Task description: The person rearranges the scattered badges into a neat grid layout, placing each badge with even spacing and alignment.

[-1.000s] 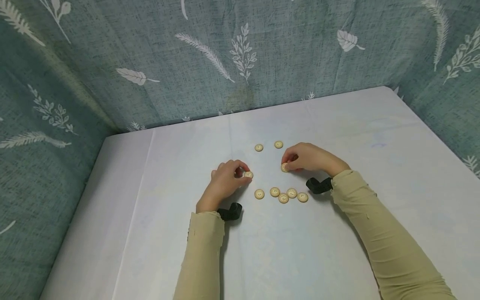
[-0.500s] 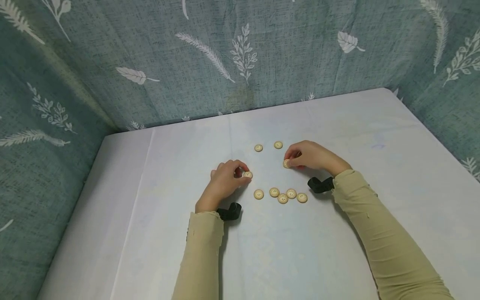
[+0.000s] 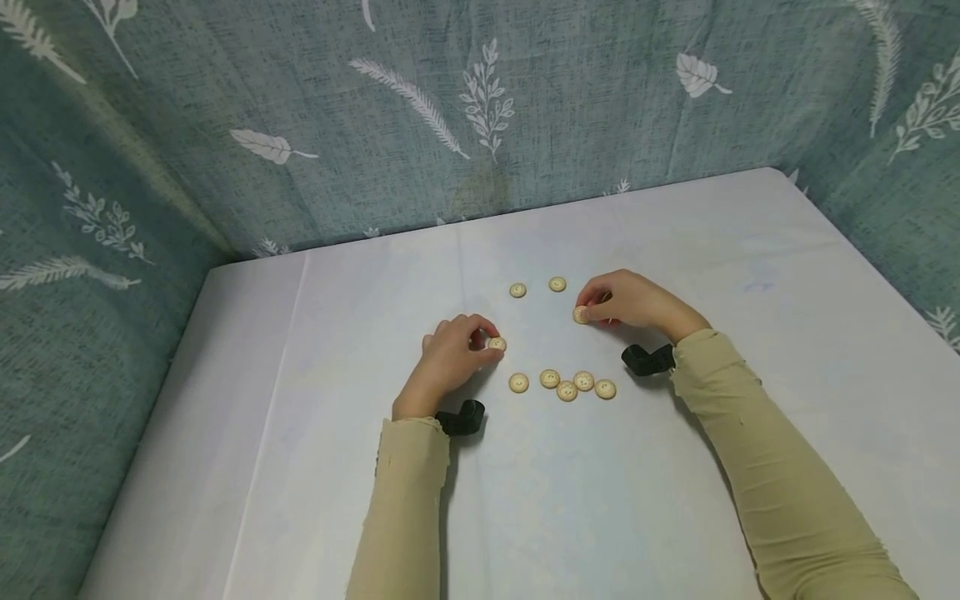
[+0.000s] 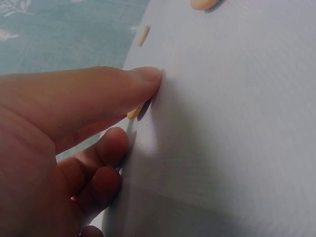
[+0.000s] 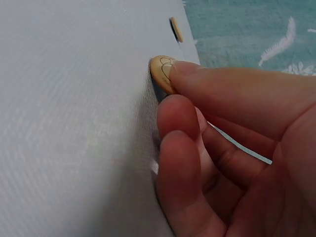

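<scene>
In the head view my left hand (image 3: 456, 354) has thumb and forefinger on either side of a round cream button (image 3: 497, 344) on the white table. The left wrist view shows only a sliver of this button (image 4: 132, 113) behind the thumb. Farther right, my right hand (image 3: 628, 302) pinches another cream button (image 3: 581, 315) by its edge. In the right wrist view that button (image 5: 162, 74) is tilted, its dark printed lines partly covered by the thumb. Two more buttons lie beyond the hands, one being the far left button (image 3: 517, 290), the other the far right button (image 3: 557, 284).
Nearer than the hands, several buttons lie in a loose row, with a lone button (image 3: 518, 382) at the left and an end button (image 3: 605, 389) at the right. The white tabletop (image 3: 600, 500) meets a green leaf-patterned cloth (image 3: 375, 158) at the back and sides.
My right hand has moved away from me and slightly right, taking its button along. My left hand stays around its button, and the other buttons lie as before.
</scene>
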Available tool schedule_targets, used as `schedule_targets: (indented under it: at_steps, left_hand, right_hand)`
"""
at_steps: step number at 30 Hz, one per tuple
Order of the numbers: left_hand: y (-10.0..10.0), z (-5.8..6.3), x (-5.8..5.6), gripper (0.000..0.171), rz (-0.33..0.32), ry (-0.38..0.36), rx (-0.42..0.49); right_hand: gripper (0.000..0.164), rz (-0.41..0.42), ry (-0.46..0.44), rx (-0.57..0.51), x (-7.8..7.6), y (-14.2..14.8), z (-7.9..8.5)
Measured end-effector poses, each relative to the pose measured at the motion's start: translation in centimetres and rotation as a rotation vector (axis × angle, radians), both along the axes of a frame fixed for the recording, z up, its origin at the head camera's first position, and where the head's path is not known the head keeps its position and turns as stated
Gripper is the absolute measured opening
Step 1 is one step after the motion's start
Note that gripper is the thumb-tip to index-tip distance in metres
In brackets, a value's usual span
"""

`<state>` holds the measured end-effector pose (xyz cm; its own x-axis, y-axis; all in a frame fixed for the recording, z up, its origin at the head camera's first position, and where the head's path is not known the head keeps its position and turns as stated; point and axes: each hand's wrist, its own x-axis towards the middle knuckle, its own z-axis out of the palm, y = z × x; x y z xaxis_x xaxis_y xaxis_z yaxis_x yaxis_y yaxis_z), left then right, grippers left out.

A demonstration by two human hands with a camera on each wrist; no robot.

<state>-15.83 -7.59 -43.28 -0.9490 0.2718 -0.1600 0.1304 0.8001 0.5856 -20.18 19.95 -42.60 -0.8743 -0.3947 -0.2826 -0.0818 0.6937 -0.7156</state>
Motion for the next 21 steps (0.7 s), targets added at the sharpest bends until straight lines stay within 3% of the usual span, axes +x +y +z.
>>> schedule_targets:
  at_steps: [21]
  left_hand:
    - [-0.07, -0.09, -0.10, 0.021, 0.003, 0.006, -0.007]
  right_hand:
    - [0.020, -0.097, 0.064, -0.019, -0.09, 0.26, -0.24]
